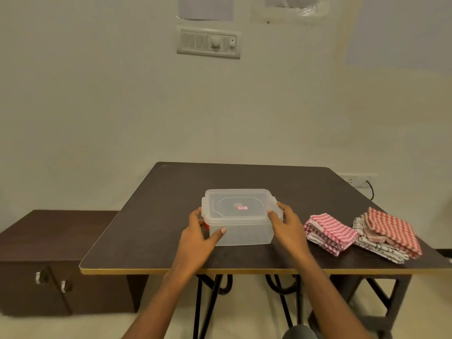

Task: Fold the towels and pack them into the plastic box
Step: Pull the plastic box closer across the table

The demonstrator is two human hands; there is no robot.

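Item 1: plastic box, translucent, lid on, with a small red-and-blue label on the lid. It stands mid-counter, towards my edge.
Item 2: my left grip, clamped on the box's left end, thumb against the front wall.
Item 3: my right grip, clamped on the box's right end, thumb at the lid's rim.
Item 4: pink checked towels, a folded stack right of the box and apart from it.
Item 5: red checked towel, folded, lying on a white black-lined towel, just beside the pink stack.
Item 6: low dark cabinet to the left; switch panel on the wall.
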